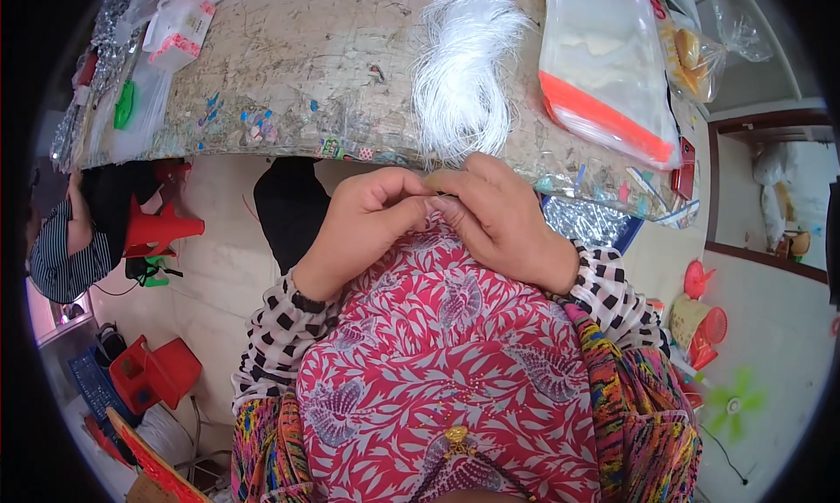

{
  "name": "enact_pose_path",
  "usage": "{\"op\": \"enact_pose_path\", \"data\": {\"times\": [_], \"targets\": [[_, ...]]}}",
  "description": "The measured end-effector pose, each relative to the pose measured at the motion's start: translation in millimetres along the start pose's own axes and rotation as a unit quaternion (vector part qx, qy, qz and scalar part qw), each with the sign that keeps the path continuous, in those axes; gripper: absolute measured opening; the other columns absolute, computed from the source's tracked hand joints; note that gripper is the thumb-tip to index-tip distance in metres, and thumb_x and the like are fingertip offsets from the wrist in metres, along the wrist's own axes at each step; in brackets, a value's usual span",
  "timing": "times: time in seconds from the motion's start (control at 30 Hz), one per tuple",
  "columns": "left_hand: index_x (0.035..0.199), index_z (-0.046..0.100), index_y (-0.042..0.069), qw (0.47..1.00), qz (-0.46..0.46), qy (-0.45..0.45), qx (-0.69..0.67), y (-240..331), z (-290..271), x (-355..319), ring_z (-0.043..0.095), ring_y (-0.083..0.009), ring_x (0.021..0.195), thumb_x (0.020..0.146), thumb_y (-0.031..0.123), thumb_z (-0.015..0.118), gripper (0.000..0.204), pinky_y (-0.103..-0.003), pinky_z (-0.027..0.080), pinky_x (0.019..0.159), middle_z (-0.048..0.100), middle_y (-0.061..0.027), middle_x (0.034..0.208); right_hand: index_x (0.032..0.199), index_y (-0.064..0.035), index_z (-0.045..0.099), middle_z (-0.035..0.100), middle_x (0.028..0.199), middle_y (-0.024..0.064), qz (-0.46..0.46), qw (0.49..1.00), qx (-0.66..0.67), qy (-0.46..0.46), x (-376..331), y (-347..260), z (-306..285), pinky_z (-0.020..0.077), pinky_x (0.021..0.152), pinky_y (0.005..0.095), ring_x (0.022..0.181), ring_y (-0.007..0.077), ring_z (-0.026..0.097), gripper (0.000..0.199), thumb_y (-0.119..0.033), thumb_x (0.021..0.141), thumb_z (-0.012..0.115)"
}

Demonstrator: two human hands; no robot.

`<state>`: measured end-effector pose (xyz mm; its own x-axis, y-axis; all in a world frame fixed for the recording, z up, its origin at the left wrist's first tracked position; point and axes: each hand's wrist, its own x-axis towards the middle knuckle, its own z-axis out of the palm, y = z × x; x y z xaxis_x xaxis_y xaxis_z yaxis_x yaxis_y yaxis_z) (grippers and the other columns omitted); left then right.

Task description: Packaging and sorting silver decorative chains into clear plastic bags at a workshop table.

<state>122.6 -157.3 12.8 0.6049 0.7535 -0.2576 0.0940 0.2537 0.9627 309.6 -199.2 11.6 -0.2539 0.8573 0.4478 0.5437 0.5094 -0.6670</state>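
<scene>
My left hand (pixel 372 219) and my right hand (pixel 503 214) meet in front of my chest, just off the table's near edge. Both are closed, thumb against forefinger, and their fingertips touch. Whatever is pinched between them is too small to make out. Straight beyond them, a loose hank of shiny white thread (pixel 468 74) lies on the worn table (pixel 289 66), its near end reaching almost to my right knuckles.
Clear plastic bags (pixel 604 74) with an orange-red band lie right of the hank, near a red phone-like object (pixel 684 169). A white-and-pink box (pixel 179 31) and green clip-like item (pixel 125 105) sit left. Another person (pixel 70 249) is at far left, near red stools (pixel 157 372).
</scene>
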Motion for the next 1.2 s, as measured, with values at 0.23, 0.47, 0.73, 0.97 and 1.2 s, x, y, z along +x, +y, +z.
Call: {"op": "enact_pose_path", "data": {"times": [0.23, 0.47, 0.73, 0.97, 1.2], "targets": [[0.087, 0.060, -0.001, 0.998, -0.028, 0.020, -0.047, 8, -4, -2, 0.055, -0.0067, 0.070, 0.085, 0.003, 0.057, 0.005, -0.020, 0.044, 0.067, 0.060, -0.0010, 0.076, 0.094, -0.0047, 0.062, 0.047, 0.072, 0.0098, -0.028, 0.999, -0.025, -0.009, -1, 4, -5, 0.0394, 0.056, 0.0343, 0.065, 0.0256, 0.049, 0.022, -0.001, 0.073, 0.065], [0.085, 0.061, 0.000, 0.998, -0.029, 0.017, -0.045, 25, -25, -24, 0.055, -0.0062, 0.070, 0.084, 0.002, 0.057, 0.005, -0.020, 0.043, 0.066, 0.060, -0.0004, 0.076, 0.092, -0.0056, 0.064, 0.046, 0.069, 0.0080, -0.045, 0.997, -0.062, -0.005, 17, -27, -2, 0.0369, 0.053, 0.0346, 0.062, 0.0239, 0.048, 0.022, -0.002, 0.071, 0.068], [0.087, 0.062, -0.001, 0.998, -0.014, 0.025, -0.051, 26, -36, -43, 0.056, -0.0065, 0.070, 0.083, 0.002, 0.056, 0.007, -0.020, 0.044, 0.065, 0.060, -0.0013, 0.076, 0.088, -0.0071, 0.066, 0.044, 0.065, 0.0068, -0.056, 0.994, -0.088, -0.040, 32, -44, -4, 0.0349, 0.051, 0.0345, 0.059, 0.0229, 0.046, 0.018, -0.005, 0.070, 0.069], [0.089, 0.062, -0.001, 0.998, 0.009, 0.037, -0.044, 23, -50, -37, 0.056, -0.0066, 0.071, 0.083, 0.001, 0.055, 0.009, -0.020, 0.044, 0.066, 0.061, -0.0020, 0.077, 0.085, -0.0047, 0.062, 0.045, 0.067, 0.0088, -0.064, 0.994, -0.089, -0.026, 70, -29, -20, 0.0366, 0.055, 0.0336, 0.062, 0.0245, 0.047, 0.011, -0.001, 0.074, 0.063], [0.093, 0.062, -0.001, 0.992, 0.018, 0.114, -0.059, 1, -54, -27, 0.055, -0.0066, 0.071, 0.086, 0.005, 0.057, 0.010, -0.021, 0.045, 0.066, 0.060, -0.0011, 0.080, 0.084, -0.0017, 0.060, 0.045, 0.070, 0.0031, 0.042, 0.999, -0.021, 0.005, 98, -22, -64, 0.0345, 0.056, 0.0250, 0.063, 0.0112, 0.045, 0.002, -0.003, 0.083, 0.061]]}}
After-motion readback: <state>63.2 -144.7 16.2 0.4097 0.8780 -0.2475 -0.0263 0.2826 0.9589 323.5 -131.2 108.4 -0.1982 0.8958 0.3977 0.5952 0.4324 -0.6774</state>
